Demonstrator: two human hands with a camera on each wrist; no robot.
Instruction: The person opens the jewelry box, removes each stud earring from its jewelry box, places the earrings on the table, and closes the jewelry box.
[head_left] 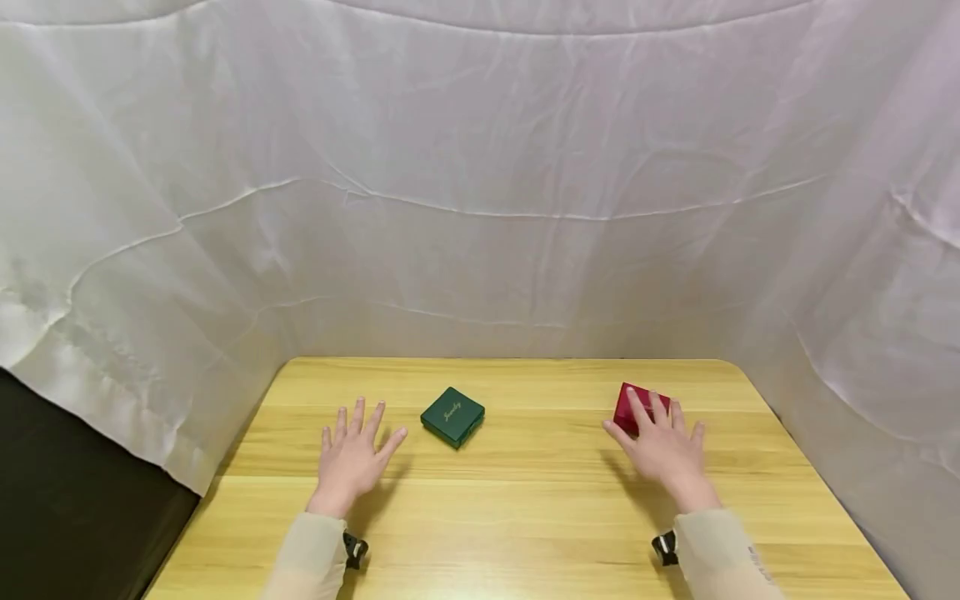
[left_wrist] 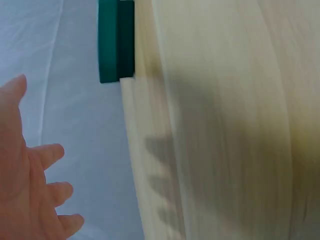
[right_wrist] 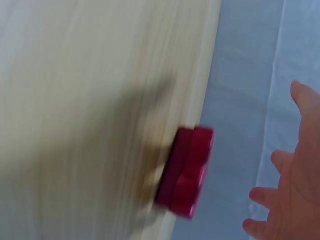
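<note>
A small dark green jewelry box (head_left: 453,414) with gold lettering lies closed on the table, left of the middle. To its left, my left hand (head_left: 352,460) hovers above the wood with fingers spread, holding nothing. The green box (left_wrist: 114,42) also shows at the top of the left wrist view, apart from the hand (left_wrist: 30,175). Over on the right, a red box (head_left: 624,410) is partly hidden under my right hand (head_left: 667,454), whose fingers are spread. In the right wrist view a gap separates the red box (right_wrist: 185,171) from the hand (right_wrist: 295,185).
The light wooden table (head_left: 517,525) has rounded far corners. Pale cloth (head_left: 480,167) hangs behind it and along both sides. A dark area (head_left: 75,492) shows at lower left. Each wrist wears a black strap or device (head_left: 355,551).
</note>
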